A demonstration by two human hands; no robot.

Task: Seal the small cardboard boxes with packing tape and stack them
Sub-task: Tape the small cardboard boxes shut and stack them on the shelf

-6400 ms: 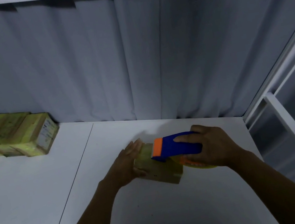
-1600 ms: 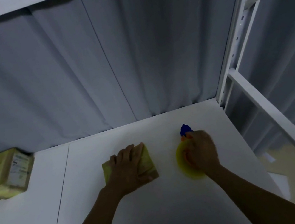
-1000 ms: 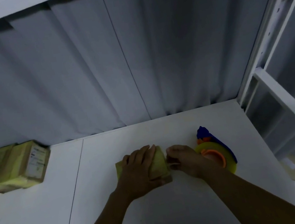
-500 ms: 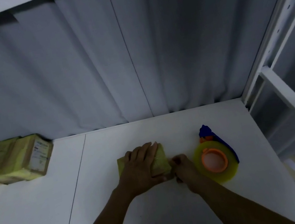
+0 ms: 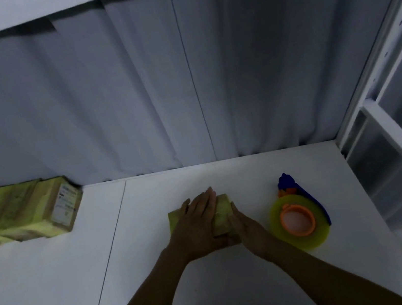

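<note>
1. Two bare hands meet at one small cardboard box point(image 5: 222, 213), which sits on the white table point(image 5: 166, 298) just below the middle of the frame.
2. Left hand point(image 5: 197, 224) lies flat on top of the box, fingers straight and together, pointing toward the top of the frame; it presses down and does not grasp.
3. Left thumb reaches to the box's near right corner; the view does not show whether it curls under the edge.
4. Right hand point(image 5: 248, 230) rests against the right side of the box, fingers straight and laid along that face, palm turned toward the box.
5. Only a yellowish strip of the box's top and right edge shows between the two hands.
6. Right of the right hand, apart from it, a tape dispenser point(image 5: 287, 182) lies on its side: blue handle toward the top of the frame, yellow tape roll point(image 5: 314, 239) with an orange core nearer the bottom.
7. At the left edge of the frame, well apart from the hands, a cluster of taped boxes point(image 5: 17, 211) sits against the grey curtain point(image 5: 181, 75); the end one carries a white label.
8. White shelf framing point(image 5: 390, 135) runs up the right side of the frame.
</note>
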